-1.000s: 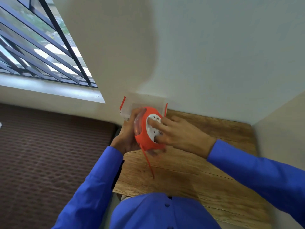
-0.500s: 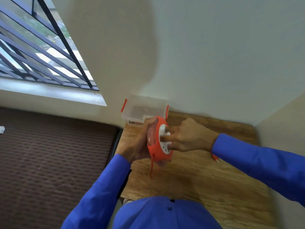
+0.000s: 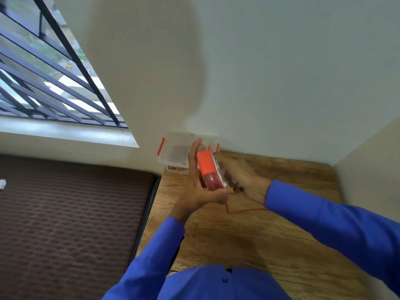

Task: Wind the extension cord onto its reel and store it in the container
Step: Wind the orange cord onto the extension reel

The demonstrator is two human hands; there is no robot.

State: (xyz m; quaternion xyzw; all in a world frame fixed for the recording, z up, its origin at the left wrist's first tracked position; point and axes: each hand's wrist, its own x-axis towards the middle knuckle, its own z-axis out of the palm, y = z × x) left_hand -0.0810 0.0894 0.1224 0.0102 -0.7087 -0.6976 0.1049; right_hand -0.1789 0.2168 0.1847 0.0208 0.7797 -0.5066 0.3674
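An orange extension-cord reel (image 3: 208, 169) is held edge-on above the wooden table (image 3: 249, 232). My left hand (image 3: 195, 187) cups it from the left and underneath, fingers stretched up along its side. My right hand (image 3: 240, 180) presses on its white socket face from the right. A thin orange cord (image 3: 242, 211) hangs from the reel's bottom and trails right under my right sleeve. A clear plastic container (image 3: 175, 152) with orange latches stands open at the table's far left corner against the wall, just behind the reel.
Walls close off the table at the back and right. To the left lie a brown patterned mattress (image 3: 71, 213) and a barred window (image 3: 43, 83) above it. A small white scrap (image 3: 2, 184) lies at the far left edge.
The reel has turned from showing its white socket face to edge-on. A length of cord now lies across the table towards the right. The view has shifted so the container sits behind the reel.
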